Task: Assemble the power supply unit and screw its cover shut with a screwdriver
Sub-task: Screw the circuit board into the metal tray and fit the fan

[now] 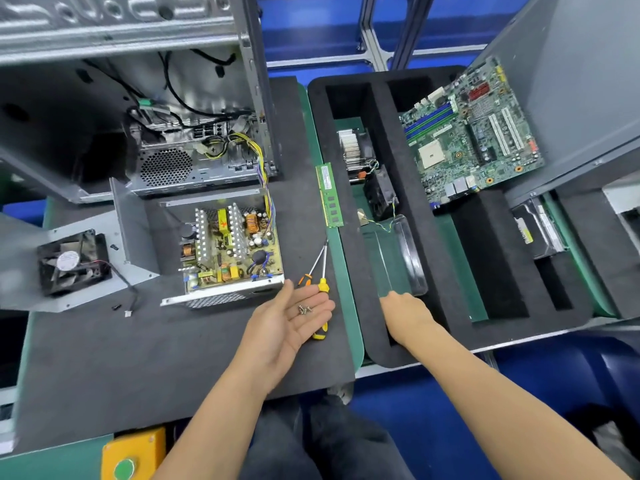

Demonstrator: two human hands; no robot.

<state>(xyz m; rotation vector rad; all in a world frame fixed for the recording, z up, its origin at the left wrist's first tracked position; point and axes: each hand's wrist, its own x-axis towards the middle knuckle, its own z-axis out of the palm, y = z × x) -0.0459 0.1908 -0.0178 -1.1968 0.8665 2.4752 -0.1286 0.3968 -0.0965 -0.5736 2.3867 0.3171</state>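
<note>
Power supply unit (228, 251), cover off, on the grey mat, long axis front-to-back, circuit board facing up; left hand (294, 320) flat, palm up, cradling screws (304, 309); right hand (403, 310) fingers hidden, state indeterminate.

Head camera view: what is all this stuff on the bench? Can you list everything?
Power supply unit: one, open, grey mat, centre-left.
Cover: one, grey, left, with black fan.
Computer case: one, grey, top left.
Screwdrivers: two, orange-handled and yellow-handled, beside the unit.
Memory stick: one, green, mat's right edge.
Motherboard: one, green, foam tray, right.
Heatsink: one, silver, tray.
Screws: few, silver, in left palm.
Left hand: palm up.
Right hand: reaching into tray.
</note>
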